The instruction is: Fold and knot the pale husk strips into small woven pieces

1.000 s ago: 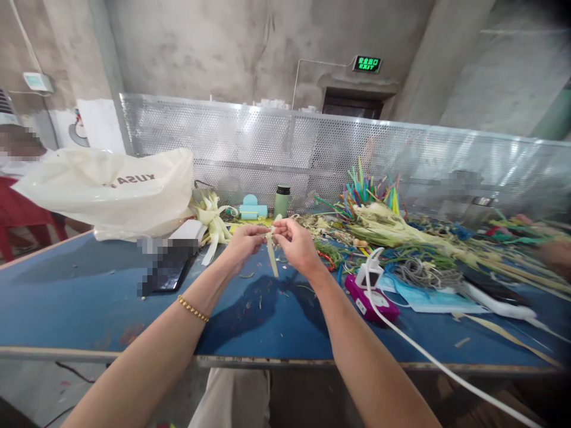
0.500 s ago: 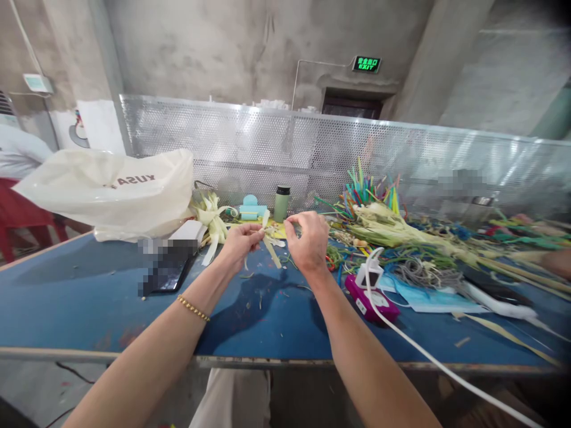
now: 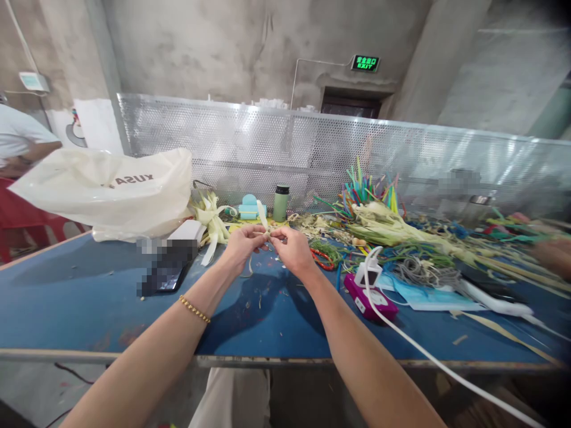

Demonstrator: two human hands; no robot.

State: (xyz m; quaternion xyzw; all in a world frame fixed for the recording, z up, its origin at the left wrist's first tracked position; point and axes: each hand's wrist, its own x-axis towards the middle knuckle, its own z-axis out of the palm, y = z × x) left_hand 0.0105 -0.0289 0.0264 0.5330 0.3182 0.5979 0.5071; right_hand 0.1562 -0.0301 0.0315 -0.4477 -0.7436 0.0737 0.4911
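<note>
My left hand (image 3: 241, 244) and my right hand (image 3: 289, 248) meet above the blue table (image 3: 89, 297), fingers pinched together on a small pale palm-leaf strip piece (image 3: 264, 226). A loose end of the strip sticks up and back between the two hands. My left wrist wears a gold bead bracelet (image 3: 194, 309). A bundle of pale palm leaves (image 3: 211, 221) lies just behind my left hand.
A white plastic bag (image 3: 107, 190) and a dark phone (image 3: 167, 270) sit at the left. A green bottle (image 3: 281, 203), coloured strips (image 3: 368, 190), leaf piles, a purple charger (image 3: 370, 297) with white cable and a face mask (image 3: 428, 297) lie right. A perforated metal screen backs the table. Another person stands far left.
My hands came back together after parting half a second ago; the strip that hung down now points up and back. The person at far left moved.
</note>
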